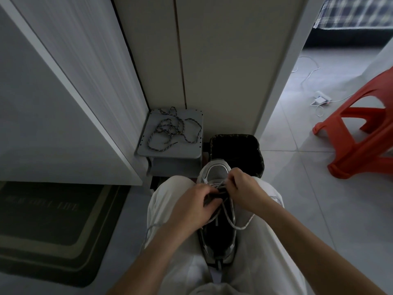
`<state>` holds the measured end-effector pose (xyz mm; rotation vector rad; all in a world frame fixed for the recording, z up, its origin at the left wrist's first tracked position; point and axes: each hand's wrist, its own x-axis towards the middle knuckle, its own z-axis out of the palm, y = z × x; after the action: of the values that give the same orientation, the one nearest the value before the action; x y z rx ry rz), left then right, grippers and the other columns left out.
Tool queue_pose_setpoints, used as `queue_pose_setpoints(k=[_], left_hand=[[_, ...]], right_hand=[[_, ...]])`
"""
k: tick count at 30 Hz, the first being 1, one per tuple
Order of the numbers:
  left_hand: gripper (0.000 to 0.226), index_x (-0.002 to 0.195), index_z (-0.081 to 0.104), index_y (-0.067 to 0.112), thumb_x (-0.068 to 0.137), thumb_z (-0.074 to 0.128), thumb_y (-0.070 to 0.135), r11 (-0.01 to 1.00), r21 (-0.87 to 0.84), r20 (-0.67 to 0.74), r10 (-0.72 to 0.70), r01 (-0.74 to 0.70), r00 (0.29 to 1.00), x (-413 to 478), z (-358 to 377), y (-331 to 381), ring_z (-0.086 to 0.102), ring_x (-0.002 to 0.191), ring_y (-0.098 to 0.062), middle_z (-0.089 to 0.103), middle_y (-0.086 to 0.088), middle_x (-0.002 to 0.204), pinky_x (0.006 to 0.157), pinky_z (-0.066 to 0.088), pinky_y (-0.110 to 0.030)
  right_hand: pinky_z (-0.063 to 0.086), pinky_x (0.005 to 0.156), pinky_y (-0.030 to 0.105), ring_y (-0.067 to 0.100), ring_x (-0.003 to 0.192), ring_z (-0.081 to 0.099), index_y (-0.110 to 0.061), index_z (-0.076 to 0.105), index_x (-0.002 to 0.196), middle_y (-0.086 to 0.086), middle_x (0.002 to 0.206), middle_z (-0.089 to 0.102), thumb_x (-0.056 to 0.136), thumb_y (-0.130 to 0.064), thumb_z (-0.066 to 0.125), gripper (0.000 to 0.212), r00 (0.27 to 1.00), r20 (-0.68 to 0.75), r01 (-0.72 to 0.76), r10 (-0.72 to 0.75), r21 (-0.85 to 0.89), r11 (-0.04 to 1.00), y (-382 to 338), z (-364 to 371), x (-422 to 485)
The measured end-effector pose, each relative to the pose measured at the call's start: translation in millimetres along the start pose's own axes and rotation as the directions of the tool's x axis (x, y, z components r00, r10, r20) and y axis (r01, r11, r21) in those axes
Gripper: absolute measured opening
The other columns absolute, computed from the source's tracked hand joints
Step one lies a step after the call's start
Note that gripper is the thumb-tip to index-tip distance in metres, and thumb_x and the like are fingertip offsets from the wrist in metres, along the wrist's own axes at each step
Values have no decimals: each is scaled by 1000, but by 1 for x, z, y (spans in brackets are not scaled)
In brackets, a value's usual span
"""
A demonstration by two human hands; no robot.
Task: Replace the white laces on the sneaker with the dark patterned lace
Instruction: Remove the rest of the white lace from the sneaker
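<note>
Left hand (197, 204), fingers curled, grips sneaker (217, 173); right hand (244, 188) pinches white laces (231, 218) (dark patterned lace (170, 130) coiled on grey stand (191, 116)).

Sneaker (217, 237) lies on my lap, toe pointing away from me. My left hand (191, 204) grips the sneaker at its lacing. My right hand (244, 191) pinches the white laces (238, 228) with curled fingers (232, 181) near the toe. Beyond the toe, leftward, the dark patterned lace (170, 130) lies tangled on a small grey table (170, 153). A dark bin (234, 147) stands just beyond the toe.
</note>
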<state>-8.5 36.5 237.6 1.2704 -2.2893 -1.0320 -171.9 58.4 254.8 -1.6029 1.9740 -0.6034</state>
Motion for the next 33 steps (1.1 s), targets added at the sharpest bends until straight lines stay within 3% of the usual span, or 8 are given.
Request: queue_pose_setpoints(k=[4, 9, 15, 20, 24, 26, 30, 33], left_hand=[[21, 106, 68, 21, 88, 60, 27, 1000, 9, 26, 24, -24, 999, 7, 3, 0, 56, 96, -8, 59, 7, 102, 83, 44, -19], [21, 106, 68, 21, 86, 62, 27, 1000, 10, 22, -3, 3, 1000, 12, 7, -1, 56, 98, -9, 56, 7, 103, 85, 43, -17], [63, 105, 61, 28, 65, 52, 75, 996, 74, 59, -64, 59, 996, 11, 9, 4, 51, 103, -10, 51, 9, 105, 87, 49, -31], [69, 102, 57, 29, 55, 55, 79, 994, 84, 62, -72, 67, 995, 11, 9, 4, 49, 101, -11, 47, 13, 101, 86, 48, -34], [72, 112, 55, 27, 56, 65, 71, 995, 62, 112, -84, 77, 990, 9, 7, 1, 44, 109, -11, 47, 10, 111, 92, 45, -35], [75, 116, 53, 27, 56, 67, 70, 994, 86, 139, -79, 68, 987, 9, 7, 0, 42, 112, -12, 45, 9, 115, 95, 44, -36], [71, 119, 52, 30, 60, 69, 66, 993, 108, 154, -67, 51, 986, 7, 8, -1, 41, 114, -12, 42, 10, 116, 96, 44, -37], [67, 119, 50, 34, 62, 69, 64, 994, 98, 150, -72, 57, 986, 7, 8, -3, 40, 115, -10, 40, 12, 119, 97, 43, -35]], right_hand=[[32, 49, 11, 10, 62, 51, -18, 57, 79, -9, 66, 54, 89, -29, 58, 15, 997, 3, -73, 73, 70, 995, 11, -10, 2], [33, 54, 18, 13, 66, 54, -21, 56, 75, -6, 69, 59, 84, -38, 65, 21, 994, 57, -95, 93, 31, 995, 23, 3, -21], [34, 61, 34, 31, 74, 56, -13, 44, 84, 5, 74, 53, 95, -27, 45, 18, 1000, -6, -26, 25, -54, 998, 13, 8, -15], [32, 86, 32, 24, 74, 61, -17, 52, 94, -2, 86, 63, 97, -35, 39, 23, 970, -216, 40, -112, -314, 948, 16, -11, -8], [39, 66, 31, 15, 64, 54, -21, 57, 81, -8, 68, 57, 87, -46, 55, 26, 993, -93, -81, 70, -116, 990, 18, 3, -18], [44, 63, 34, 20, 67, 56, -17, 54, 79, -3, 69, 59, 87, -38, 59, 23, 993, -28, -118, 118, -1, 993, 19, 13, -26], [34, 54, 32, 24, 63, 49, -17, 45, 78, -6, 62, 49, 91, -26, 51, 17, 991, -128, -32, 23, -71, 997, 19, 14, -25], [37, 57, 30, 30, 68, 55, -15, 56, 83, 3, 71, 62, 90, -26, 56, 13, 946, -321, -58, 36, -59, 997, 25, -20, -4]])
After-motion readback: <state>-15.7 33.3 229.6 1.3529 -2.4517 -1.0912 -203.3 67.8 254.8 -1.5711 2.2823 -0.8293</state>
